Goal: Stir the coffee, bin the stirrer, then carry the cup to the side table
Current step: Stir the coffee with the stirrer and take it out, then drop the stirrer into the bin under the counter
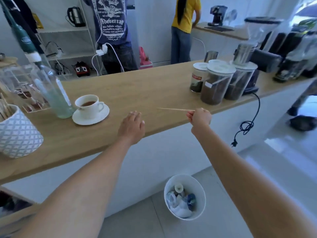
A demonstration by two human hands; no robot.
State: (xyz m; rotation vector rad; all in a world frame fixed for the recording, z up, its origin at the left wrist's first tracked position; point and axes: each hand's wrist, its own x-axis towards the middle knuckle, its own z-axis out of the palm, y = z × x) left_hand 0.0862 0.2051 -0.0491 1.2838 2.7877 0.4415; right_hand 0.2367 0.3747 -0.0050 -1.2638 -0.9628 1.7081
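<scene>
A white cup of coffee (89,104) stands on a white saucer (91,117) on the wooden counter (140,90), left of centre. My right hand (199,116) pinches a thin wooden stirrer (175,109) that points left, level, over the counter's front edge. My left hand (132,125) rests palm down on the counter, fingers apart, holding nothing, to the right of the saucer. A white bin (185,197) with rubbish in it stands on the floor below, in front of the counter.
A clear glass bottle (54,93) stands just left of the cup. A patterned pot of wooden stirrers (17,131) is at the far left. Jars of coffee (216,83) and a grinder (253,54) sit at the right. Two people stand behind the counter.
</scene>
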